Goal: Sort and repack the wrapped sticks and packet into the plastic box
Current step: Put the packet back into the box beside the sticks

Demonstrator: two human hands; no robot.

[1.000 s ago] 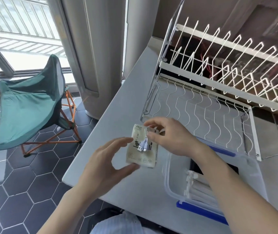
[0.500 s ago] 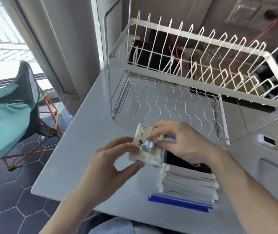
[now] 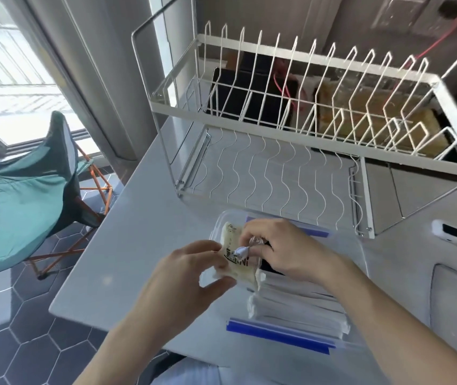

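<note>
A cream packet (image 3: 235, 262) with black print and a small silver part showing is held over the left end of the clear plastic box (image 3: 282, 340), which has blue clip strips at front and back. My left hand (image 3: 182, 284) pinches the packet's left edge between thumb and fingers. My right hand (image 3: 285, 248) grips its top and right side. Several white wrapped sticks (image 3: 299, 304) lie side by side inside the box, below my right wrist. A dark item lies in the box under my right hand, mostly hidden.
A white wire dish rack (image 3: 291, 129) stands on the grey counter (image 3: 138, 245) just behind the box. A small white device (image 3: 447, 233) lies at the right. The counter's left edge drops to a tiled floor with a teal folding chair (image 3: 30, 201).
The view has swung right and down. Both hands have carried the packet from the bare counter to above the box's left end, and my left hand has closed onto its edge.
</note>
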